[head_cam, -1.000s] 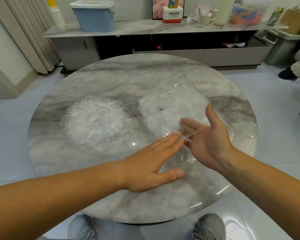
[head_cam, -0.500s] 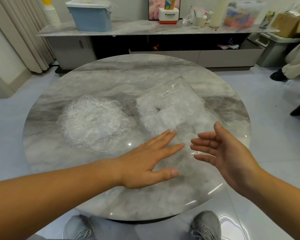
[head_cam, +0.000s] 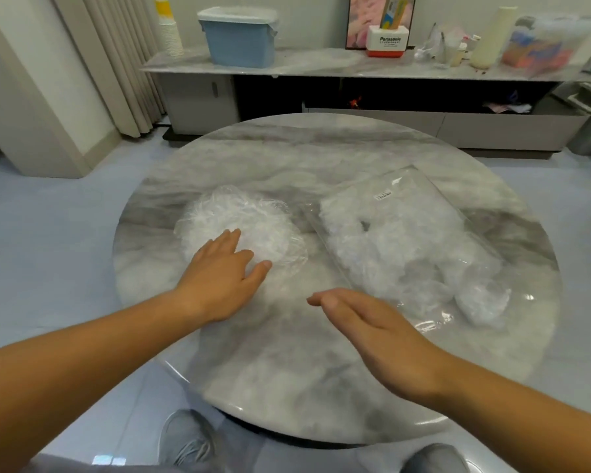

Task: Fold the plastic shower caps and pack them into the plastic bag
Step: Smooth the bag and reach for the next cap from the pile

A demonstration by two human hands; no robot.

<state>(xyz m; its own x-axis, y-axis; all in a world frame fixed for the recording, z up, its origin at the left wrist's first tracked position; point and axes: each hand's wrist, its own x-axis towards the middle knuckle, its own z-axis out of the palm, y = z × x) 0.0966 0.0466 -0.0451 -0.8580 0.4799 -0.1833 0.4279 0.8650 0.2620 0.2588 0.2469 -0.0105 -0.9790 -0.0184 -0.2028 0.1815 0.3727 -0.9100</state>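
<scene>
Crinkled clear plastic shower-cap pile [head_cam: 249, 216] is touched by flat left hand [head_cam: 220, 278]; right hand [head_cam: 372, 326], fingers straight, is held beside clear cap-filled plastic bag [head_cam: 406, 240].

The left hand [head_cam: 219, 285] and right hand [head_cam: 382, 332] are uncovered, and the forearms [head_cam: 82, 363] are bare to the frame edge. Grey knit trainers are worn: the left shoe [head_cam: 185, 442], laced in grey, and the right shoe [head_cam: 434, 459], partly cropped. Grey trousers [head_cam: 280, 455] are visible between them.
</scene>
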